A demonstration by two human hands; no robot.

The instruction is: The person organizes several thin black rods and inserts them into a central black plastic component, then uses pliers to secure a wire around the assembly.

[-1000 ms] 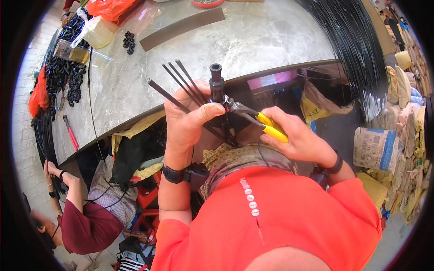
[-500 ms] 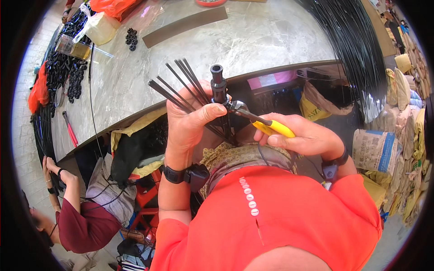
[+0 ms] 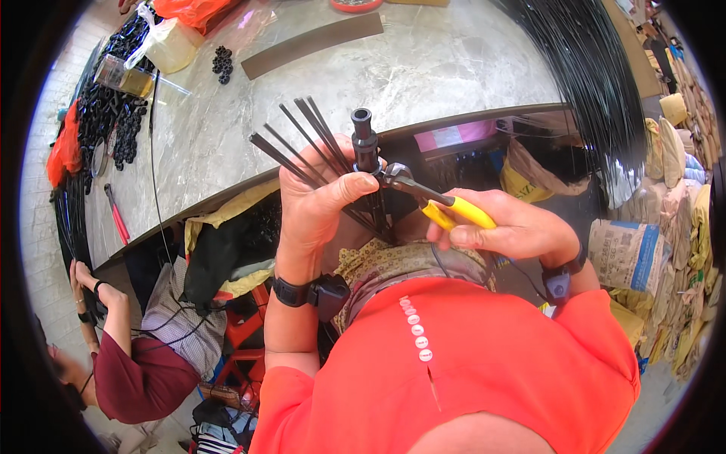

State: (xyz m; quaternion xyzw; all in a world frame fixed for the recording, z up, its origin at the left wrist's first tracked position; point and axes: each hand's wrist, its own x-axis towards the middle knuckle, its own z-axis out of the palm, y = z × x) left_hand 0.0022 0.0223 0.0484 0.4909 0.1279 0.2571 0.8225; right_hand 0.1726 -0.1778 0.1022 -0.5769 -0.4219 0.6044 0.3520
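Observation:
In front of my red shirt, my left hand (image 3: 314, 204) is closed round an umbrella frame, a bundle of thin black ribs (image 3: 296, 155) fanning out to the upper left. Its black tubular hub (image 3: 365, 140) stands upright beside my thumb, which presses near its lower end. My right hand (image 3: 522, 227) grips pliers with yellow handles (image 3: 473, 213). Their metal jaws (image 3: 396, 175) touch the hub's base, just right of my left thumb tip. What the jaws pinch there is too small to make out. The lower ends of the ribs run down toward my lap.
A grey marble-patterned table (image 3: 454, 60) spreads ahead, with a dark curved strip (image 3: 314, 45) on it. Long black rods (image 3: 597, 98) lie at its right. Black fittings (image 3: 113, 121) and red-handled pliers (image 3: 116, 215) lie left, near a co-worker in a maroon sleeve (image 3: 144, 378).
The pliers' handles have spread slightly apart, and my right hand has shifted a little to the right. My left hand and the frame stay almost where they were.

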